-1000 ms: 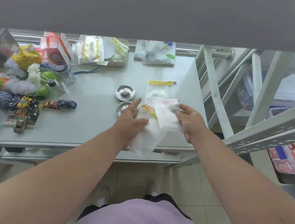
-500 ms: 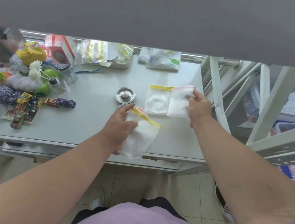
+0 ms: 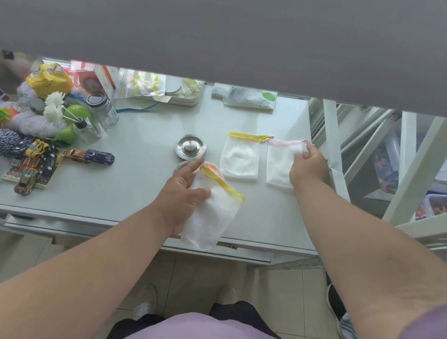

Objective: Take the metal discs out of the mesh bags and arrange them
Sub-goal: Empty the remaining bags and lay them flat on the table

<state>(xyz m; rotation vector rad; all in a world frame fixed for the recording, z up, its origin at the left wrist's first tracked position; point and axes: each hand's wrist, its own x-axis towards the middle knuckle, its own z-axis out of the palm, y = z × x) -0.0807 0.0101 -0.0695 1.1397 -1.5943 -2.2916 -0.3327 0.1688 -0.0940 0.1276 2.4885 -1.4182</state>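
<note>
A round metal disc (image 3: 191, 146) with a raised centre lies on the grey table (image 3: 134, 188). A second disc (image 3: 181, 166) peeks out just behind my left hand (image 3: 183, 195). That hand grips a white mesh bag with a yellow trim (image 3: 212, 211), held above the table's front edge. An empty yellow-trimmed mesh bag (image 3: 241, 156) lies flat in the middle. To its right my right hand (image 3: 307, 167) presses a pink-trimmed mesh bag (image 3: 281, 162) flat on the table, fingers at its top corner.
Toy cars (image 3: 89, 156), a glass jar (image 3: 102, 108), white flowers, a yellow pouch and a puzzle cube crowd the table's left side. Zip bags on a tray (image 3: 159, 88) and a folded cloth (image 3: 246, 98) line the back. A white shelving frame (image 3: 334, 157) stands right of the table.
My right hand carried the pink-trimmed bag away from my left hand and laid it flat beside the yellow-trimmed bag. My left hand kept hold of its bag.
</note>
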